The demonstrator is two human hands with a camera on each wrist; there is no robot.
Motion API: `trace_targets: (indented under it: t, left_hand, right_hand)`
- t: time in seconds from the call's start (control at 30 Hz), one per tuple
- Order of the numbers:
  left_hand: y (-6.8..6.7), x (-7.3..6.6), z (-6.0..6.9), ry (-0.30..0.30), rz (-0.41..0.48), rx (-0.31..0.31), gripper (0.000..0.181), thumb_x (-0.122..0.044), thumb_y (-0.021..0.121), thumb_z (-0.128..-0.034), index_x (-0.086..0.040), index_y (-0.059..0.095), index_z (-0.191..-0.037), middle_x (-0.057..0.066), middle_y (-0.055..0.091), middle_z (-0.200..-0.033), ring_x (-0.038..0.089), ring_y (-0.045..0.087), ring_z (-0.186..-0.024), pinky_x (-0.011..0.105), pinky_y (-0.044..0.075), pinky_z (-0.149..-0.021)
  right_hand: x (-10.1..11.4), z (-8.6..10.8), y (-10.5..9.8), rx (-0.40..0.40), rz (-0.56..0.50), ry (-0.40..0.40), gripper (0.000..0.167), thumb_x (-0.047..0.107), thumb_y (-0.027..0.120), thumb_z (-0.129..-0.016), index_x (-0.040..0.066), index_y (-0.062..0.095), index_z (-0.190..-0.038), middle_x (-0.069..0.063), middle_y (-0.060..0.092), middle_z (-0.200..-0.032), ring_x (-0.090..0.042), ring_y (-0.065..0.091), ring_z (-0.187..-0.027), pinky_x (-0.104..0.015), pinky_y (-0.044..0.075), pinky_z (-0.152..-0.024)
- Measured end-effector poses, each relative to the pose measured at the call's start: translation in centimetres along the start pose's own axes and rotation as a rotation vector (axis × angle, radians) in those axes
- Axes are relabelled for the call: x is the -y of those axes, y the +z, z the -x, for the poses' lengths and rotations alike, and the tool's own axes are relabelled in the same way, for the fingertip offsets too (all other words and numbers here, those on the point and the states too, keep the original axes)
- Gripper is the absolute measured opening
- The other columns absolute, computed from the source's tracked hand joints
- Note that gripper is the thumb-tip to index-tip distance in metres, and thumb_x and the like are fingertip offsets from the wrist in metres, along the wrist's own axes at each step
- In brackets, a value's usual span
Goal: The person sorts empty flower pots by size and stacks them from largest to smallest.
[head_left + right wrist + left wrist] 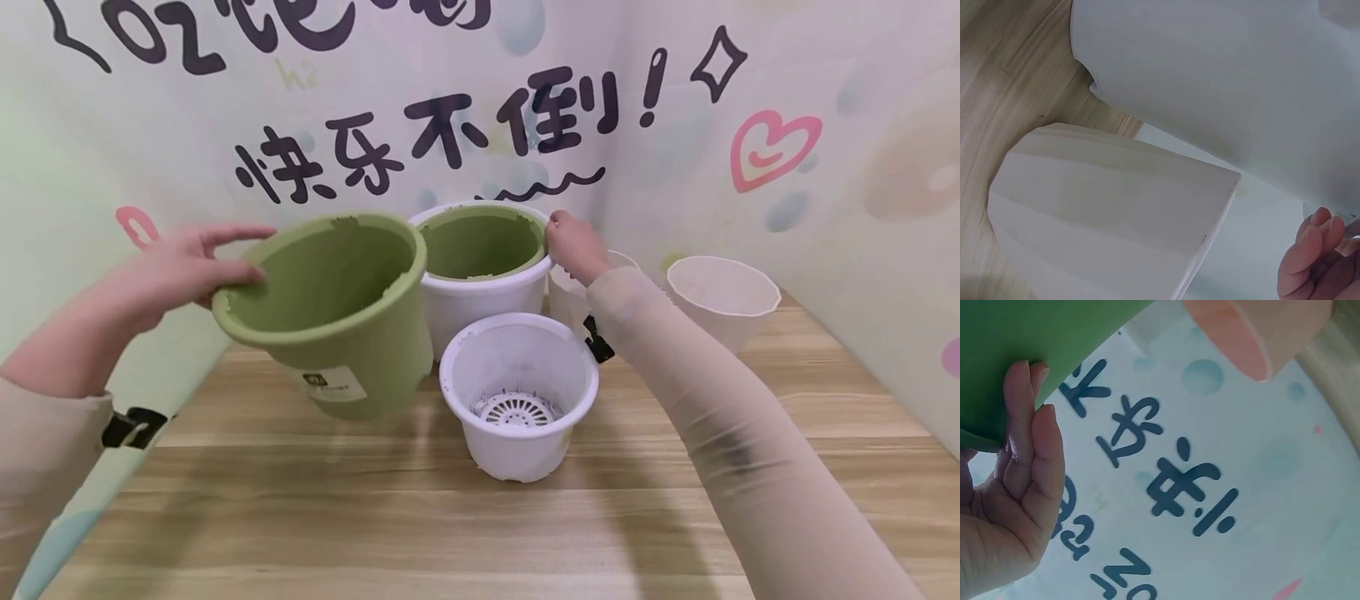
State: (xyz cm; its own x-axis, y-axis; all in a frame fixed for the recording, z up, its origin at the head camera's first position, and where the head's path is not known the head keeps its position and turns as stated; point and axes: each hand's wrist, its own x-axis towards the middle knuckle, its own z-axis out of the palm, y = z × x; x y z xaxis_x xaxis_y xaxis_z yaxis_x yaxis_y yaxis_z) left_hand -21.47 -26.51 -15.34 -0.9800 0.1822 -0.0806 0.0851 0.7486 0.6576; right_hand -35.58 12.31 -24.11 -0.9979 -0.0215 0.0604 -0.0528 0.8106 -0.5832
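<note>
Tilted and lifted above the table, a green pot with a white label (382, 350) is held at its rim by my left hand (172, 271). In the left wrist view, fingers of my left hand (1022, 487) lie against the green pot (1054, 337). My right hand (577, 246) pinches the rim of a second green pot (480, 237), which sits inside a large white pot (483, 300). In the right wrist view, curled fingers of my right hand (1319, 262) are beside the white pot's rim (1241, 81); their contact is partly hidden.
A smaller white pot with a slotted bottom (517, 454) stands on the wooden table (375, 517) in front. Two cream faceted pots stand at the right, one partly behind my right arm, the other (723, 287) farther right. A printed cloth (675, 150) hangs behind.
</note>
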Motion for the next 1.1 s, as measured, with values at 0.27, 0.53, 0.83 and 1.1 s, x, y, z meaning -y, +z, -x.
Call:
trace_targets:
  t: [0.27,0.53,0.83,1.1]
  left_hand:
    - [-3.4,-4.3,-2.4,-0.058,0.035,0.001,0.065,-0.020,0.055,-0.0909,-0.016,0.021,-0.146,-0.005,0.066,-0.065,0.015,0.065,-0.058,0.036,0.052,-0.070]
    - [-3.8,-8.7,-5.0,-0.056,0.178,-0.101,0.063,-0.013,0.050,-0.0901,-0.013,0.021,-0.146,-0.001,0.066,-0.062,0.017,0.066,-0.056,0.028,0.055,-0.055]
    - [1.0,-12.1,-8.8,-0.132,0.383,-0.203,0.035,-0.008,0.040,-0.0890,-0.005,0.045,-0.123,0.004,0.061,-0.048,0.018,0.063,-0.046,0.029,0.053,-0.047]
    - [4.7,-12.2,-11.6,-0.216,0.467,-0.250,0.008,-0.012,0.040,-0.0895,-0.008,0.044,-0.096,0.005,0.059,-0.045,0.016,0.062,-0.045,0.027,0.053,-0.051]
  right_hand:
    - [0.1,0.1,0.1,0.004,-0.013,0.001,0.045,0.027,0.022,-0.097,0.006,0.038,-0.133,-0.014,0.054,-0.109,-0.025,0.052,-0.079,-0.029,0.048,-0.055]
    - [0.1,0.1,0.0,0.013,-0.030,0.004,0.045,0.028,0.022,-0.098,0.006,0.038,-0.133,-0.014,0.053,-0.113,-0.027,0.052,-0.085,-0.030,0.049,-0.058]
    - [-0.2,0.0,0.1,0.006,-0.015,0.001,0.042,0.027,0.022,-0.099,0.006,0.039,-0.131,-0.015,0.054,-0.110,-0.027,0.053,-0.080,-0.030,0.050,-0.056]
    - [0.0,0.1,0.1,-0.002,0.014,-0.020,0.041,0.026,0.023,-0.099,0.005,0.040,-0.130,-0.016,0.055,-0.107,-0.027,0.055,-0.075,-0.030,0.050,-0.054]
